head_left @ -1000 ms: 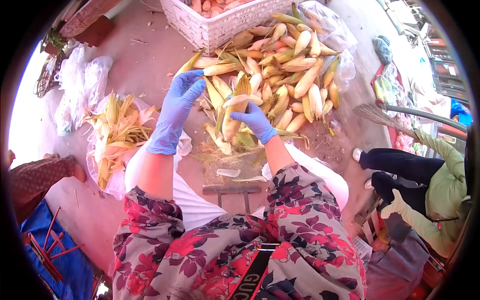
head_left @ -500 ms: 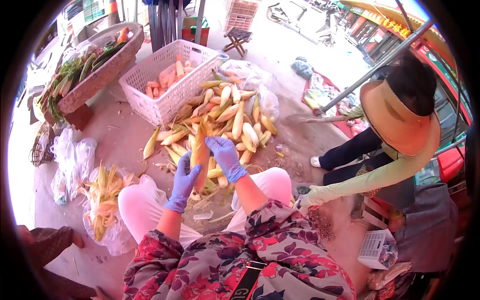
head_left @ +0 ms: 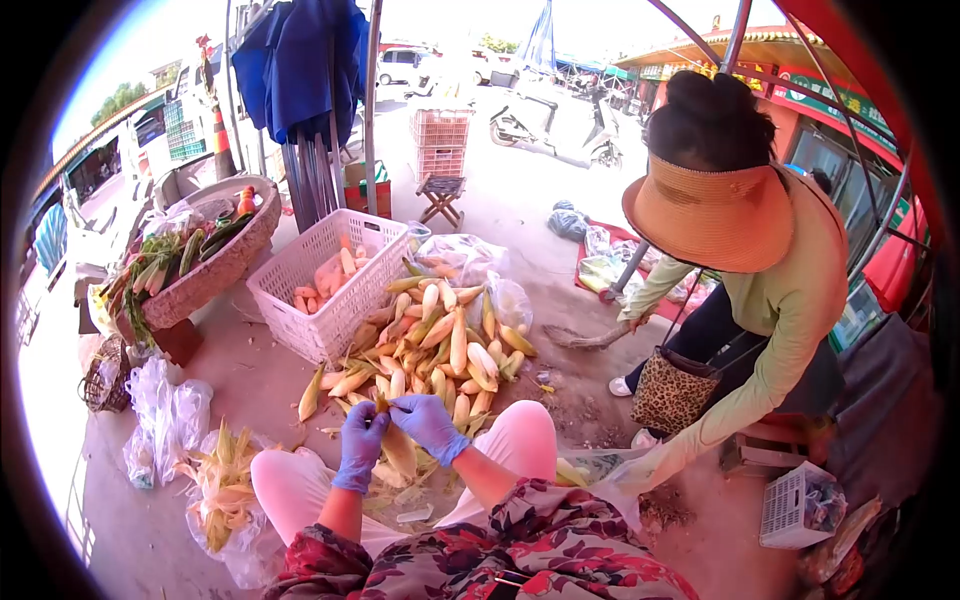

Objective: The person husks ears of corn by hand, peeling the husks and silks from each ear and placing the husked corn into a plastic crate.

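Observation:
My left hand [head_left: 362,442], in a thin purple glove, is closed near the tip of an ear of corn [head_left: 399,452] in its pale husk. My right hand [head_left: 428,424], gloved alike, pinches the husk at the same tip, and the two hands nearly touch. The ear hangs down between my knees, its lower end lowest. Just beyond my hands lies a heap of corn ears [head_left: 450,345], most in yellow-green husks. Fingers partly hide the top of the held ear.
A white plastic crate [head_left: 315,335] holding peeled corn stands behind the heap. Stripped husks [head_left: 225,485] lie on a plastic bag at left. A person in a straw visor [head_left: 710,215] bends at right, holding a brush-like tool [head_left: 585,338] and a bag. A stone basin [head_left: 215,255] carries vegetables.
The view has tilted up. My hands have drawn together at the ear's tip, and the ear has dropped lower. The other person leans further in, one arm reaching towards a plastic bag.

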Motion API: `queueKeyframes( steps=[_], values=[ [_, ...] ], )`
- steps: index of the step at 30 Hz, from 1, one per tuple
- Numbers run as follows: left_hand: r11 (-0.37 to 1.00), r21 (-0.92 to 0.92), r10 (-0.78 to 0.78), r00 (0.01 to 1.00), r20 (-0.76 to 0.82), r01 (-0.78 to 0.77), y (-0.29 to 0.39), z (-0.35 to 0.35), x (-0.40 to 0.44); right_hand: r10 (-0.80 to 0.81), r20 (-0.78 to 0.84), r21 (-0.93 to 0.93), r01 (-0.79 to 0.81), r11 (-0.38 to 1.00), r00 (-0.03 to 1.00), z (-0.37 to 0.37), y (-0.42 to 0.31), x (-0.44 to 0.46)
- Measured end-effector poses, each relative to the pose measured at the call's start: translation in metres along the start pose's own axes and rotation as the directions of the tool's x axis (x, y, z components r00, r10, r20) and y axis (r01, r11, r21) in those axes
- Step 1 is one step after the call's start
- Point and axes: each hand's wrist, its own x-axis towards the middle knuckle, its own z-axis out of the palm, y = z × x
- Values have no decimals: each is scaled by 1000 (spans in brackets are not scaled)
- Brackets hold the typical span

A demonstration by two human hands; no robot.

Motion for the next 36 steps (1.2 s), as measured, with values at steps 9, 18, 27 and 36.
queueKeyframes(
  steps=[9, 18, 27, 36],
  values=[
    [961, -220, 228, 933, 277, -169, 53, 8, -27, -136, 49, -624, 136, 770, 990, 13, 85, 34],
    [968, -98, 251, 905, 343, -232, 60, -6, -71, 561, 84, 831, -369, 417, 823, -2, 104, 102],
    [978, 69, 173, 945, 279, -199, 56, -31, -108, 657, 229, 955, -298, -8, 718, -21, 122, 113],
    [561, 760, 334, 929, 156, -329, 102, -13, -60, 521, -144, 929, -66, 364, 841, 19, 18, 82]
  ],
)
